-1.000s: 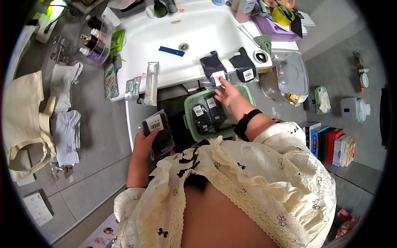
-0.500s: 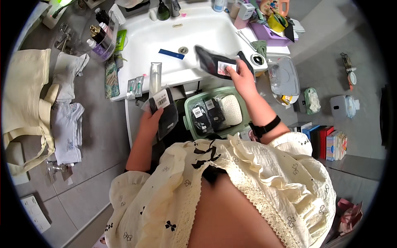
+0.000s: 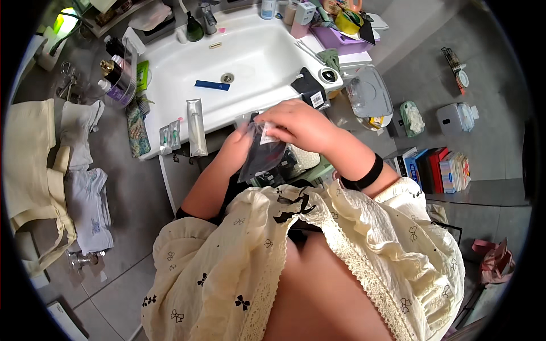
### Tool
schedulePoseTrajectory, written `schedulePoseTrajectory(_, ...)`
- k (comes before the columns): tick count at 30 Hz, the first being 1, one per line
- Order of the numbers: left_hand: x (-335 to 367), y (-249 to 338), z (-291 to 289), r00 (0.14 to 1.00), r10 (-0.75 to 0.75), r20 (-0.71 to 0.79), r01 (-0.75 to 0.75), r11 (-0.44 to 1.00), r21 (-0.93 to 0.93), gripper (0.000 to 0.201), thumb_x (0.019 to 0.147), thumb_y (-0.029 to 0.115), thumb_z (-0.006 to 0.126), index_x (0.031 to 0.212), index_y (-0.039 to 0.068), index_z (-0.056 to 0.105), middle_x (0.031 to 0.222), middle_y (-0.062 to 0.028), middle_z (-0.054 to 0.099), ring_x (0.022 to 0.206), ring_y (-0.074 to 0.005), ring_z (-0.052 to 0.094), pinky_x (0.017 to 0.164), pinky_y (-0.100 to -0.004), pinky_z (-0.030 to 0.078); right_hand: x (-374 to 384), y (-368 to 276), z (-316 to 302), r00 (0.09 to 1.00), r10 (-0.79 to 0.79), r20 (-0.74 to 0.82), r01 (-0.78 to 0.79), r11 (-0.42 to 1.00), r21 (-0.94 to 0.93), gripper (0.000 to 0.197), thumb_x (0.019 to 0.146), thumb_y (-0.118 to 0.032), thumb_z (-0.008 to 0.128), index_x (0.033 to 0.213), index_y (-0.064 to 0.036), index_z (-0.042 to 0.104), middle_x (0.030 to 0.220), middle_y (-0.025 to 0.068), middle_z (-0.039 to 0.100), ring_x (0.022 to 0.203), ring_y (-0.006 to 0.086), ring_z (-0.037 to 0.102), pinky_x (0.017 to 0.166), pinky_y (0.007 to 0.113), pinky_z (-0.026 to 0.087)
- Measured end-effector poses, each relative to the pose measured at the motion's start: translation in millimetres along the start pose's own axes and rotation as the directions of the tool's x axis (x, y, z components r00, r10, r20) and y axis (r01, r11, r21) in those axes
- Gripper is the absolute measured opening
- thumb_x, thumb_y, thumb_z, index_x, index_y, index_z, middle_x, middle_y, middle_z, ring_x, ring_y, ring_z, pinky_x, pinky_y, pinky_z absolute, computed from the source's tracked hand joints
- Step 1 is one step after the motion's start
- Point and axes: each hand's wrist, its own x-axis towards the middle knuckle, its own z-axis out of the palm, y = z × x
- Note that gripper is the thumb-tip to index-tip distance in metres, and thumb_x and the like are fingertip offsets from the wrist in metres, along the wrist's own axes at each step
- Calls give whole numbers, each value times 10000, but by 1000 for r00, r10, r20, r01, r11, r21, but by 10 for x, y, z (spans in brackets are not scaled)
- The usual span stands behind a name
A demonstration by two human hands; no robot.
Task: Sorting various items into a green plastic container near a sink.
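Observation:
In front of the sink, a clear plastic packet with a dark item and a white label [image 3: 263, 156] hangs between my hands. My left hand [image 3: 236, 146] grips its left side. My right hand [image 3: 301, 124] is curled over its upper edge by the label, its fingertips partly hidden. Another black packet [image 3: 308, 85] with a label lies on the sink's right front rim. Below my hands, the green basin [image 3: 324, 171] is mostly covered; a white dotted item [image 3: 306, 159] and black packets [image 3: 282, 170] show in it.
The white sink [image 3: 170, 74] holds a blue strip [image 3: 212, 85]. A long clear sleeve [image 3: 196, 128] and small packets [image 3: 169, 137] rest on its front rim. Bottles in a clear holder [image 3: 122, 79] stand at left, a purple box [image 3: 335, 41] at back right, books [image 3: 438, 170] at right.
My right hand has put its black packet down on the sink's right rim and come over to the packet in my left hand. The view has shifted, with the sink now further left.

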Motion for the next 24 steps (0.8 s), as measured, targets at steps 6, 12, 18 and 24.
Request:
schedulePoseTrajectory(6, -27, 39, 168, 969, 149, 195, -147, 989, -23, 380, 847, 200, 530, 1164, 18, 430, 1067, -85, 528, 972, -154, 515, 838, -299, 415, -93, 84, 192, 962, -2, -273, -104, 921, -375, 283, 769, -185, 572, 1047, -132, 568, 1060, 43, 542, 991, 236, 488, 951, 385, 307)
schedulePoseTrajectory(12, 93, -303, 191, 1000, -15, -13, 16, 998, 63, 394, 748, 64, 619, 1117, 8, 492, 987, -59, 562, 874, -138, 544, 757, -274, 431, -340, 475, 649, 846, 415, -334, -382, 910, 163, 809, 724, -320, 662, 1312, 15, 220, 1287, 244, 317, 1166, 401, 358, 1003, 408, 256)
schedulePoseTrajectory(18, 224, -415, 430, 966, -84, -245, -11, 931, -365, 403, 727, 37, 613, 1113, 13, 497, 1037, -70, 561, 964, -165, 525, 832, -301, 413, -786, 911, 1032, 860, 410, 302, -446, 317, 837, 699, 680, -253, 721, 1220, 10, 364, 1083, 155, 548, 1010, 235, 524, 892, 313, 391)
schedulePoseTrajectory(24, 411, -530, 653, 903, -203, -379, 105, 959, -263, 363, 726, 44, 632, 1073, 8, 527, 993, -68, 581, 916, -175, 548, 801, -298, 434, -982, 1238, 931, 814, 392, 429, -580, 505, 640, 631, 683, -198, 715, 1181, 19, 394, 992, 171, 583, 925, 233, 562, 836, 331, 426)
